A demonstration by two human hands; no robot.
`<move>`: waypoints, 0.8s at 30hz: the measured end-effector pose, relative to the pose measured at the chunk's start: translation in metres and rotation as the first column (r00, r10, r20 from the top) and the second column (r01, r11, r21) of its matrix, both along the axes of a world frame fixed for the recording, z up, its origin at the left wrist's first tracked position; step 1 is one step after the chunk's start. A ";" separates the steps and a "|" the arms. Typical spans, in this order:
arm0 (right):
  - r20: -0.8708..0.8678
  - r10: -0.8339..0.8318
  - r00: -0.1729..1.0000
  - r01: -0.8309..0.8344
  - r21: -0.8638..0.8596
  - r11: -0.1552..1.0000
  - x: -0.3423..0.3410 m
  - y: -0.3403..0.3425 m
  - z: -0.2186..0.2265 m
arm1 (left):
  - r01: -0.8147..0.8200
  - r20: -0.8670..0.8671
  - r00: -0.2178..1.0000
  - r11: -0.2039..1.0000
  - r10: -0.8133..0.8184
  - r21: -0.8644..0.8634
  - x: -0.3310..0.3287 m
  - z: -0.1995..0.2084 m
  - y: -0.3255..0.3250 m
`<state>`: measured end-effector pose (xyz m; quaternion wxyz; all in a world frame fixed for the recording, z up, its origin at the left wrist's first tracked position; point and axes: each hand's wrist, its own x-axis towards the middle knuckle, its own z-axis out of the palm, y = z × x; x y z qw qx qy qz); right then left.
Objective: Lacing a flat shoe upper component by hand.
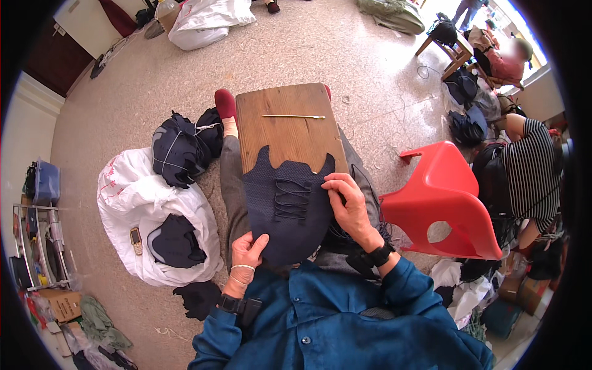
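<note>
A dark navy knit shoe upper (271, 209) lies flat over my lap and the near part of a wooden board (283, 139), with black lace (291, 200) zigzagging across its middle. My left hand (246, 251) pinches its lower left edge between thumb and fingers. At the upper right edge, my right hand (347, 200) grips it with thumb and fingertips, just below one of the two pointed tabs. A long thin metal needle (293, 116) rests crosswise on the far half of the board, apart from both hands.
To the left stand a white sack (123, 185) holding dark uppers and a phone (135, 240), and a tied bundle of uppers (179, 148). A red plastic stool (444, 197) is close on my right. Beyond it sit a person in stripes (533, 172) and another person (502, 61).
</note>
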<state>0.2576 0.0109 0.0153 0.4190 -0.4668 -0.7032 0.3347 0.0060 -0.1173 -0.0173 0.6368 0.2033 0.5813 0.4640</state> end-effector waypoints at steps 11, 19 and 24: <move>-0.053 -0.027 0.998 0.025 -0.034 0.999 0.004 0.002 -0.005 | 0.001 0.017 1.000 1.000 -0.001 -0.007 0.007 0.022 0.009; -0.179 -0.079 0.981 0.040 -0.211 0.977 0.006 0.003 -0.005 | 0.010 -0.008 1.000 1.000 -0.010 -0.013 0.002 0.012 0.003; -0.136 -0.067 0.989 0.049 -0.130 0.990 0.007 0.001 -0.006 | -0.112 -0.326 0.934 0.986 0.146 0.119 -0.023 -0.002 0.007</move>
